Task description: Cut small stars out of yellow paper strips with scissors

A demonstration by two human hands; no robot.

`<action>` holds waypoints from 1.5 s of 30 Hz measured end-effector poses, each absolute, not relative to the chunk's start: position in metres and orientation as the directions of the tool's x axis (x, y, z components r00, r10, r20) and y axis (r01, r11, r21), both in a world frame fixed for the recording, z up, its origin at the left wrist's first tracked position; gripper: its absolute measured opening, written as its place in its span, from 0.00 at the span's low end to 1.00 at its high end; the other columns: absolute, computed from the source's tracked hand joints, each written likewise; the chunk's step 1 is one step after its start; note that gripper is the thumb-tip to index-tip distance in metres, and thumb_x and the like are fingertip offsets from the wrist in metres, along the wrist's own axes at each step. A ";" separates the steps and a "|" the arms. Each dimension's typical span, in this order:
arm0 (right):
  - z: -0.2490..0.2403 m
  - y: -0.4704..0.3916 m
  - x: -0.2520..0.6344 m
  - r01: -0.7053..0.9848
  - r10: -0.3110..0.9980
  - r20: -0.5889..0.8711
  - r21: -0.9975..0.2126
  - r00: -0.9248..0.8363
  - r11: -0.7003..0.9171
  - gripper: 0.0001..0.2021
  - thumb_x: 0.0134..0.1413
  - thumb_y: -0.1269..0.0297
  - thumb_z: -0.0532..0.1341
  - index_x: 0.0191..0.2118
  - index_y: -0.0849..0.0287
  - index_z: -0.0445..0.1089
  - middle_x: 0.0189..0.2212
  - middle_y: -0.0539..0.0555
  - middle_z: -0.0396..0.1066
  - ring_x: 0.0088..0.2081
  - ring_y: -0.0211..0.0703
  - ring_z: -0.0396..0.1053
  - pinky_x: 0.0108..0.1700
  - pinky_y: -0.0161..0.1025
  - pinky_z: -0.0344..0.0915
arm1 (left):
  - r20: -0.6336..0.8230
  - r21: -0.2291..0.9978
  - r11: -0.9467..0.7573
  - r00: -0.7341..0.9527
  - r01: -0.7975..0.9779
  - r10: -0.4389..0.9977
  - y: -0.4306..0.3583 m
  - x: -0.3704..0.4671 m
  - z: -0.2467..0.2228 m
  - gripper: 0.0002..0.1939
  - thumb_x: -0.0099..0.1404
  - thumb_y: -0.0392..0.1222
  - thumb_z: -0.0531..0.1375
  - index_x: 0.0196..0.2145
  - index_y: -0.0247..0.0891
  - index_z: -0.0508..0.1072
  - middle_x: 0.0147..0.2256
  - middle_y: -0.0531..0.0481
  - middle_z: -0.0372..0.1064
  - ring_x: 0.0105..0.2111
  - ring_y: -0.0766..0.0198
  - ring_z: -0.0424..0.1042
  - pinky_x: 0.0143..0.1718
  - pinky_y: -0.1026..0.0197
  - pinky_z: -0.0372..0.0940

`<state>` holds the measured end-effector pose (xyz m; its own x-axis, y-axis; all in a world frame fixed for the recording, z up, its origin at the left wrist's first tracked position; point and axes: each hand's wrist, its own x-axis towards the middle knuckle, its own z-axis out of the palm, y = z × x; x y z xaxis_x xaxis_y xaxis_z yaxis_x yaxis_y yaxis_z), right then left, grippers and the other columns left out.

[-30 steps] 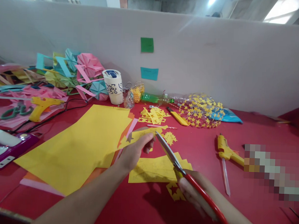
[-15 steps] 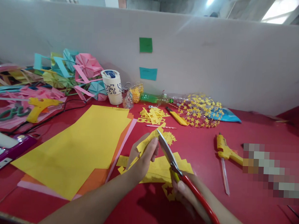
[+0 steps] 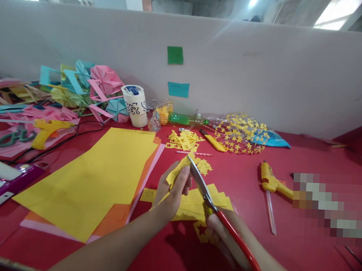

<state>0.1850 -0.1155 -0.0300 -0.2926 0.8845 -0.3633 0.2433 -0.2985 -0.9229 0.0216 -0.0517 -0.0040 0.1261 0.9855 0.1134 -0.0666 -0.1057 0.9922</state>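
Note:
My left hand (image 3: 175, 187) pinches a small piece of yellow paper (image 3: 176, 174) between thumb and fingers, above the red table. My right hand (image 3: 221, 229) is wrapped round the handles of red-handled scissors (image 3: 200, 180). Their blade tips meet the upper edge of the held piece. Beneath both hands lie several yellow paper strips (image 3: 192, 210); a scrap with a star-shaped hole (image 3: 201, 230) is near my right hand. Just beyond the blades is a small heap of cut yellow stars (image 3: 204, 166). Farther back sits a pile of yellow offcuts (image 3: 185, 139).
Yellow sheets (image 3: 107, 172) lie over orange and pink ones at left. A yellow glue gun (image 3: 270, 179) rests at right, another glue gun (image 3: 44, 131) at far left. A white tumbler (image 3: 136, 107), a yellow cutter knife (image 3: 213, 141) and a star-covered clear ball (image 3: 242, 134) stand toward the wall.
The held paper has shifted slightly, and less of it shows above the blade tips. My right hand and the scissors have moved a little left. The view has also shifted slightly.

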 end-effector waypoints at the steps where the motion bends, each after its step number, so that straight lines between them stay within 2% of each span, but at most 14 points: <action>1: -0.029 -0.116 0.185 0.242 0.889 -0.356 -0.925 -0.287 -0.292 0.26 0.53 0.37 0.55 0.24 0.58 0.55 0.17 0.44 0.53 0.18 0.30 0.50 0.19 0.29 0.49 | 0.107 0.993 -0.100 0.127 -0.066 0.986 -0.052 0.022 -0.004 0.19 0.67 0.48 0.52 0.21 0.37 0.64 0.20 0.54 0.60 0.19 0.72 0.60 0.23 0.68 0.59; 10: -0.025 -0.118 0.182 0.250 0.908 -0.319 -0.934 -0.271 -0.254 0.30 0.49 0.30 0.51 0.23 0.57 0.52 0.15 0.43 0.49 0.18 0.30 0.47 0.18 0.31 0.45 | 0.095 0.993 -0.086 0.124 -0.077 0.988 -0.053 0.021 -0.006 0.19 0.67 0.47 0.52 0.21 0.37 0.64 0.19 0.54 0.60 0.20 0.72 0.60 0.23 0.67 0.58; 15: -0.021 -0.118 0.181 0.288 0.930 -0.282 -0.934 -0.237 -0.210 0.30 0.49 0.30 0.50 0.22 0.57 0.52 0.16 0.43 0.48 0.18 0.30 0.47 0.18 0.31 0.44 | 0.087 0.993 -0.076 0.117 -0.091 0.989 -0.050 0.021 -0.004 0.18 0.67 0.49 0.52 0.22 0.37 0.64 0.19 0.55 0.60 0.20 0.72 0.60 0.24 0.68 0.59; 22: -0.009 -0.120 0.183 0.309 0.910 -0.353 -0.909 -0.218 -0.278 0.29 0.49 0.30 0.50 0.23 0.56 0.51 0.14 0.41 0.49 0.15 0.29 0.45 0.15 0.30 0.40 | -0.073 0.991 0.084 0.103 -0.107 0.992 -0.045 0.018 -0.010 0.21 0.64 0.54 0.53 0.22 0.36 0.69 0.18 0.54 0.61 0.20 0.71 0.60 0.25 0.67 0.59; 25: -0.009 -0.119 0.184 0.326 0.917 -0.338 -0.909 -0.212 -0.260 0.30 0.49 0.30 0.50 0.23 0.56 0.51 0.14 0.42 0.49 0.16 0.29 0.46 0.16 0.30 0.40 | -0.091 0.977 0.098 0.049 -0.189 0.995 -0.042 0.016 -0.015 0.18 0.62 0.52 0.57 0.23 0.36 0.70 0.20 0.53 0.64 0.21 0.70 0.61 0.25 0.66 0.59; 28: -0.011 -0.118 0.185 0.344 0.925 -0.308 -0.913 -0.221 -0.222 0.29 0.50 0.31 0.50 0.22 0.56 0.51 0.15 0.42 0.47 0.17 0.29 0.46 0.17 0.30 0.42 | -0.056 0.942 0.070 0.053 -0.329 0.997 -0.037 0.014 -0.015 0.15 0.61 0.47 0.59 0.22 0.34 0.70 0.21 0.53 0.64 0.19 0.71 0.60 0.22 0.66 0.57; 31: -0.012 -0.118 0.185 0.345 0.920 -0.321 -0.909 -0.225 -0.233 0.30 0.49 0.30 0.50 0.22 0.55 0.51 0.15 0.42 0.48 0.17 0.30 0.46 0.16 0.31 0.42 | -0.009 0.922 0.022 0.035 -0.388 0.999 -0.031 0.012 -0.013 0.11 0.60 0.43 0.59 0.23 0.35 0.67 0.21 0.54 0.65 0.18 0.73 0.60 0.21 0.67 0.57; 38: -0.011 -0.120 0.186 0.338 0.894 -0.383 -0.894 -0.234 -0.294 0.28 0.51 0.32 0.51 0.24 0.56 0.53 0.14 0.42 0.48 0.15 0.29 0.44 0.15 0.31 0.40 | 0.080 0.941 -0.052 0.068 -0.335 0.994 -0.026 0.008 -0.011 0.09 0.63 0.41 0.57 0.26 0.37 0.64 0.23 0.56 0.65 0.20 0.74 0.62 0.22 0.68 0.57; 45: -0.010 -0.119 0.188 0.369 0.893 -0.352 -0.898 -0.279 -0.238 0.28 0.53 0.33 0.49 0.24 0.56 0.53 0.13 0.42 0.50 0.15 0.29 0.46 0.16 0.31 0.42 | 0.158 0.959 -0.127 0.108 -0.252 0.982 -0.024 0.007 -0.010 0.10 0.66 0.44 0.55 0.29 0.37 0.64 0.23 0.56 0.63 0.21 0.73 0.62 0.23 0.68 0.58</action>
<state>0.1881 -0.1187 -0.0100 -0.2795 0.8934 -0.3518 0.3695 -0.2381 -0.8982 0.0067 -0.0238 -0.0096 0.1079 0.9815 0.1579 -0.2517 -0.1267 0.9595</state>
